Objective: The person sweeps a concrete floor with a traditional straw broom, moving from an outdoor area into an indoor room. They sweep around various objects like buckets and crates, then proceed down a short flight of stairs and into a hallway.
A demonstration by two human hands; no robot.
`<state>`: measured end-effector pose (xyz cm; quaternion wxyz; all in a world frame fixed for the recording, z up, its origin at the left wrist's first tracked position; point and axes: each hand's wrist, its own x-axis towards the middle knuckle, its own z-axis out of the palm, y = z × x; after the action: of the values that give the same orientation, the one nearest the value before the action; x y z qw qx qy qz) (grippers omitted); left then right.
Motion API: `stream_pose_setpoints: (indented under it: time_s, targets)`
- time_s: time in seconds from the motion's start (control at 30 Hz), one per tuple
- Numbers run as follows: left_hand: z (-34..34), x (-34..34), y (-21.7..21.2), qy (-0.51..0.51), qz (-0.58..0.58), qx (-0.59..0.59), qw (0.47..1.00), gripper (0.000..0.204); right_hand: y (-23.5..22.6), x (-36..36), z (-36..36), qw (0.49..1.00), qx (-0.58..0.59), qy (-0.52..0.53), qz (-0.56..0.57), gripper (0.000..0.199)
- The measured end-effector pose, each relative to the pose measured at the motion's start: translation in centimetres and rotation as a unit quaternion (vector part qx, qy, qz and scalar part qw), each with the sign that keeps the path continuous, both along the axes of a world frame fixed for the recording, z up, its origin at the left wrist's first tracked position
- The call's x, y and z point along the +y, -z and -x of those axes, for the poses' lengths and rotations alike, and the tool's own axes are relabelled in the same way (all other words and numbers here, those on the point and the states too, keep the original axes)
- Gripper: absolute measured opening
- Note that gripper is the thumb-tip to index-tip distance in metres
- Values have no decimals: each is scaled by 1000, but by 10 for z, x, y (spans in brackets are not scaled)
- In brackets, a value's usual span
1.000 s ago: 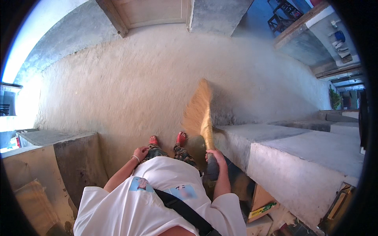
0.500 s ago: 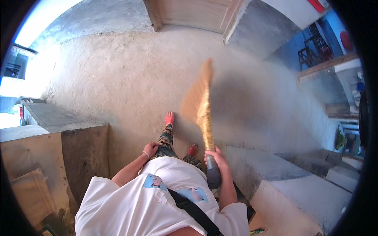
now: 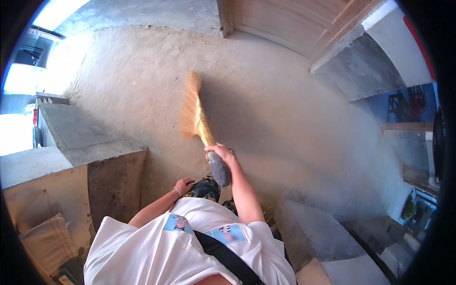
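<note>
My right hand (image 3: 222,153) is closed round the grip of a short hand broom (image 3: 204,128), just below its yellow bound neck. Its dark grey handle end (image 3: 219,170) sticks out behind the hand toward my body. Tan bristles (image 3: 191,110), fanned and blurred, point away from me over the floor (image 3: 266,118); whether they touch it I cannot tell. My left hand (image 3: 184,185) rests beside my camouflage trousers (image 3: 205,188), fingers loosely bent and partly in shadow. Nothing shows in that hand, and a pale band circles its wrist.
A concrete ledge (image 3: 78,126) stands at my left, and another low block (image 3: 318,228) lies at my right. Wooden door panels (image 3: 285,21) close the far side between grey wall sections. A dark chair (image 3: 399,107) shows at the far right.
My right hand has swung the broom leftward and farther out in front of me. The whole view has turned a little. My feet no longer show.
</note>
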<state>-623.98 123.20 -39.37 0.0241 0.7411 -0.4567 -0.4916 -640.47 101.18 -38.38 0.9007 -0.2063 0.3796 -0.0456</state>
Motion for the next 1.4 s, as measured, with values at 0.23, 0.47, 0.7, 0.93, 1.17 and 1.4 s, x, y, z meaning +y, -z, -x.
stream_pose_setpoints:
  time_s: [0.23,0.47,0.7,0.93,1.17,1.4]
  targets:
    - [-12,-6,10,-40,-44,33,998,27,-6,32,85,973,45,204,-96,30]
    - [-8,-8,10,-55,-38,49,997,28,-89,55,142,970,102,212,-63,36]
    - [1,-29,8,-40,-43,44,997,28,-36,8,92,991,47,116,34,34]
    - [18,-34,1,-5,-13,28,1000,26,21,14,183,967,88,220,-95,22]
    - [36,-36,0,-48,-42,26,998,26,-17,47,266,921,172,349,-15,24]
    - [49,-44,1,-22,-52,15,998,27,-63,74,247,942,153,300,1,39]
